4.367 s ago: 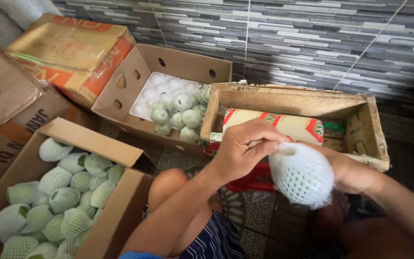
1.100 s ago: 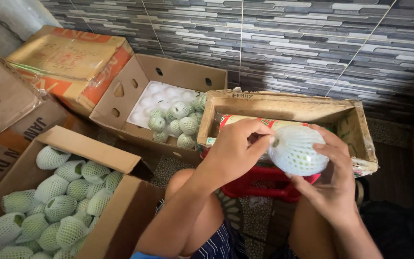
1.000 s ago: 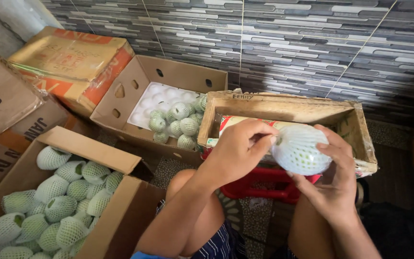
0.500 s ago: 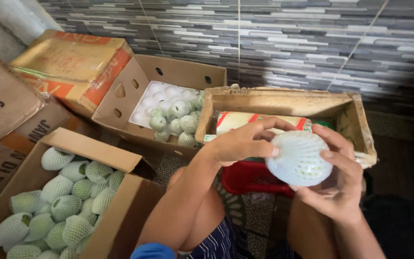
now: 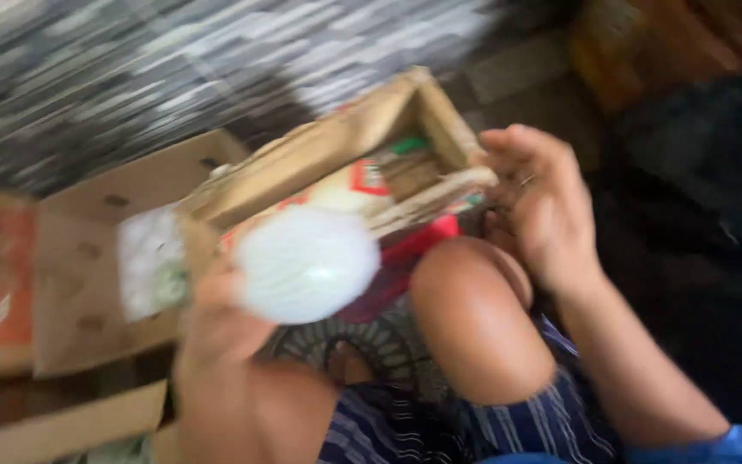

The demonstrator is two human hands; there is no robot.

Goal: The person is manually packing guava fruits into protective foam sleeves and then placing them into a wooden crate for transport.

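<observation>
The picture is blurred by camera motion. My left hand (image 5: 216, 322) holds a round fruit wrapped in white foam netting (image 5: 307, 262), low and left of centre, in front of a wooden crate. My right hand (image 5: 543, 206) is apart from it at the right, fingers loosely curled, holding nothing, next to the crate's near corner (image 5: 453, 185). My bare knee (image 5: 474, 318) is between the two hands.
The wooden crate (image 5: 319, 155) holds a red and white packet. Left of it stands an open cardboard box (image 5: 88, 258) with netted fruit inside. Another box flap (image 5: 62, 425) shows at bottom left. A grey tiled wall runs along the top; dark things lie at right.
The wrapped fruit has passed from my right hand into my left hand. My right hand has let go and moved off to the right. The camera has swung and tilted sharply.
</observation>
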